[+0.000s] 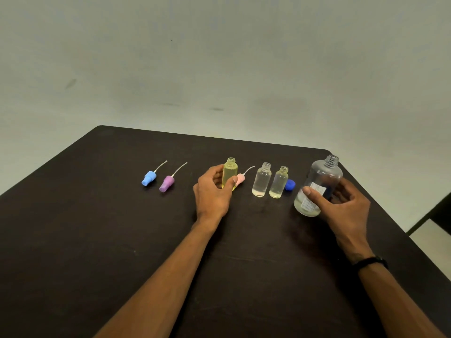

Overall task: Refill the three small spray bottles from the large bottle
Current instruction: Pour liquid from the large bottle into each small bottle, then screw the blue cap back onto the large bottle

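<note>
My left hand (214, 191) grips a small uncapped bottle (230, 170) nearly full of yellowish liquid, upright on the dark table (97, 228). Two more small open bottles (261, 179) (279, 182) stand to its right, each with only a little liquid at the bottom. My right hand (341, 203) holds the large clear bottle (319, 185), open, slightly tilted, with a shallow layer of liquid left. A blue spray head (148, 178), a purple spray head (167, 183) and a pink spray head (240, 179) lie on the table with their tubes.
A blue cap (290, 184) lies between the small bottles and the large one. The table's far edge runs close behind the bottles, against a pale wall. The right table edge drops off beyond my right hand.
</note>
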A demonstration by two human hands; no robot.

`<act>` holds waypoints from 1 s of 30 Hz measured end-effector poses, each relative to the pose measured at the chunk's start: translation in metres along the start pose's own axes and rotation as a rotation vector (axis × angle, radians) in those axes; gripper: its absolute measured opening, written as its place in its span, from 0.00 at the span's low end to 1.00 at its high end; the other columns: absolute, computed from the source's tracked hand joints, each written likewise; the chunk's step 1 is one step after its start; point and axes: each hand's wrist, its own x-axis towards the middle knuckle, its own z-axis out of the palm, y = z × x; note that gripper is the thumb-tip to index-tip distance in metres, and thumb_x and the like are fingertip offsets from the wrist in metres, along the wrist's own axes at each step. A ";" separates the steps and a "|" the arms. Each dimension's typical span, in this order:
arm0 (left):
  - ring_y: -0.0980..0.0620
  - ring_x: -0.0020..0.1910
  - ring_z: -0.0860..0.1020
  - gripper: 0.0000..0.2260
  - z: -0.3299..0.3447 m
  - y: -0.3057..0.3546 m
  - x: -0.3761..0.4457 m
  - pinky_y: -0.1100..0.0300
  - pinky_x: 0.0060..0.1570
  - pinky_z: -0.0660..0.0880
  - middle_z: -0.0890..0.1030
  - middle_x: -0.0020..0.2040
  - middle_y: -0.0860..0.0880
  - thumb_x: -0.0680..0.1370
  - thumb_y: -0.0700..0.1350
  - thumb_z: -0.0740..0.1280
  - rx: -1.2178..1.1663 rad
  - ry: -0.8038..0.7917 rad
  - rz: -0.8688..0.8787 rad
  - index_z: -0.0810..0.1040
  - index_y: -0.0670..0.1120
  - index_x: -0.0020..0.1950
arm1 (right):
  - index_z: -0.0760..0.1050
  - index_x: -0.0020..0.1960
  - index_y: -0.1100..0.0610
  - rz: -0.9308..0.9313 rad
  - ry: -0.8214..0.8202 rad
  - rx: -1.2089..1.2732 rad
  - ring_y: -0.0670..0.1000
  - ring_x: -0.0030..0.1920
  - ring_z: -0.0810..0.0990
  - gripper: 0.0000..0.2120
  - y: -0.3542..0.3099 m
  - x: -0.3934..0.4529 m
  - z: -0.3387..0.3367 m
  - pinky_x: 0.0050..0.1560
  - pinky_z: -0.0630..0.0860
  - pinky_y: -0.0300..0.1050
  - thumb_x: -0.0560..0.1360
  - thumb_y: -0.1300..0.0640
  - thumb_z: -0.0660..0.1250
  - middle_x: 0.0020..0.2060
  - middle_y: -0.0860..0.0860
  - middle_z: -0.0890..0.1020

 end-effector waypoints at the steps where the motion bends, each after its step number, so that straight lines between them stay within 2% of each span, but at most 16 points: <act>1: 0.60 0.53 0.82 0.18 -0.001 -0.001 0.001 0.70 0.56 0.77 0.84 0.52 0.58 0.76 0.45 0.78 -0.003 0.005 -0.003 0.83 0.47 0.66 | 0.81 0.67 0.51 -0.003 -0.008 -0.005 0.33 0.56 0.84 0.33 0.000 0.000 0.000 0.57 0.80 0.29 0.64 0.45 0.84 0.57 0.37 0.84; 3: 0.60 0.53 0.82 0.19 -0.001 -0.004 0.003 0.64 0.60 0.79 0.85 0.54 0.56 0.77 0.44 0.78 -0.005 0.012 -0.015 0.82 0.48 0.67 | 0.80 0.67 0.49 -0.006 -0.019 -0.008 0.32 0.56 0.83 0.34 -0.001 -0.002 0.000 0.56 0.79 0.28 0.64 0.44 0.83 0.57 0.35 0.83; 5: 0.58 0.56 0.82 0.19 -0.002 -0.006 0.005 0.58 0.64 0.79 0.85 0.55 0.55 0.77 0.43 0.78 0.008 0.025 -0.029 0.82 0.48 0.67 | 0.79 0.66 0.47 -0.004 -0.037 -0.006 0.31 0.56 0.83 0.33 -0.002 -0.002 0.000 0.57 0.80 0.31 0.63 0.43 0.83 0.57 0.35 0.83; 8: 0.55 0.59 0.82 0.20 -0.001 -0.009 0.007 0.54 0.66 0.79 0.85 0.58 0.53 0.77 0.44 0.77 0.027 0.016 -0.056 0.81 0.48 0.69 | 0.80 0.68 0.51 0.011 -0.042 -0.004 0.41 0.61 0.85 0.35 0.003 0.000 -0.002 0.64 0.81 0.45 0.63 0.43 0.84 0.61 0.43 0.85; 10: 0.55 0.61 0.82 0.20 0.000 -0.010 0.008 0.53 0.66 0.79 0.85 0.60 0.53 0.77 0.45 0.77 0.044 0.006 -0.060 0.81 0.49 0.69 | 0.80 0.69 0.52 0.019 -0.049 0.001 0.45 0.63 0.85 0.36 0.006 0.002 -0.004 0.65 0.82 0.51 0.64 0.44 0.84 0.63 0.46 0.86; 15: 0.56 0.61 0.81 0.24 -0.001 -0.012 0.005 0.54 0.68 0.78 0.84 0.62 0.51 0.77 0.44 0.77 0.055 0.003 -0.044 0.78 0.47 0.72 | 0.80 0.69 0.52 0.019 -0.048 0.017 0.38 0.60 0.84 0.38 0.002 0.001 -0.003 0.63 0.81 0.43 0.62 0.42 0.84 0.61 0.43 0.85; 18: 0.53 0.65 0.80 0.29 -0.003 -0.009 -0.002 0.51 0.69 0.77 0.82 0.66 0.48 0.77 0.45 0.78 0.063 0.013 -0.033 0.74 0.48 0.76 | 0.79 0.70 0.53 0.045 -0.030 0.045 0.42 0.62 0.84 0.39 0.003 0.001 -0.004 0.65 0.81 0.46 0.62 0.44 0.86 0.63 0.45 0.85; 20: 0.53 0.65 0.79 0.26 -0.007 -0.003 -0.011 0.49 0.68 0.77 0.82 0.66 0.50 0.78 0.47 0.77 0.066 0.070 0.011 0.74 0.51 0.74 | 0.79 0.70 0.53 0.056 -0.023 0.062 0.44 0.62 0.85 0.41 0.001 -0.001 -0.006 0.66 0.81 0.48 0.61 0.44 0.86 0.63 0.46 0.85; 23: 0.55 0.59 0.80 0.16 -0.012 0.012 -0.034 0.49 0.62 0.80 0.82 0.57 0.58 0.79 0.48 0.75 0.064 0.129 0.161 0.77 0.55 0.65 | 0.80 0.70 0.52 0.066 -0.025 0.077 0.42 0.61 0.85 0.40 -0.008 -0.007 -0.009 0.66 0.81 0.47 0.61 0.43 0.86 0.62 0.44 0.85; 25: 0.57 0.53 0.83 0.14 -0.010 0.022 -0.051 0.52 0.55 0.82 0.83 0.52 0.59 0.78 0.50 0.77 0.037 0.044 0.233 0.79 0.56 0.61 | 0.80 0.68 0.50 0.067 -0.035 0.087 0.40 0.59 0.85 0.38 -0.016 -0.015 -0.012 0.65 0.82 0.44 0.61 0.44 0.86 0.60 0.41 0.86; 27: 0.58 0.51 0.84 0.17 -0.004 0.030 -0.064 0.56 0.53 0.84 0.84 0.51 0.58 0.75 0.51 0.79 0.025 -0.135 0.266 0.81 0.55 0.63 | 0.81 0.66 0.47 0.072 -0.060 0.100 0.39 0.57 0.85 0.34 -0.025 -0.023 -0.011 0.63 0.83 0.43 0.62 0.45 0.86 0.57 0.40 0.87; 30: 0.63 0.59 0.81 0.30 0.008 0.038 -0.075 0.64 0.59 0.80 0.83 0.59 0.58 0.72 0.58 0.80 0.064 -0.396 0.287 0.77 0.56 0.72 | 0.83 0.63 0.47 0.051 -0.118 0.115 0.45 0.57 0.87 0.29 -0.034 -0.034 -0.007 0.62 0.84 0.52 0.64 0.48 0.87 0.56 0.43 0.88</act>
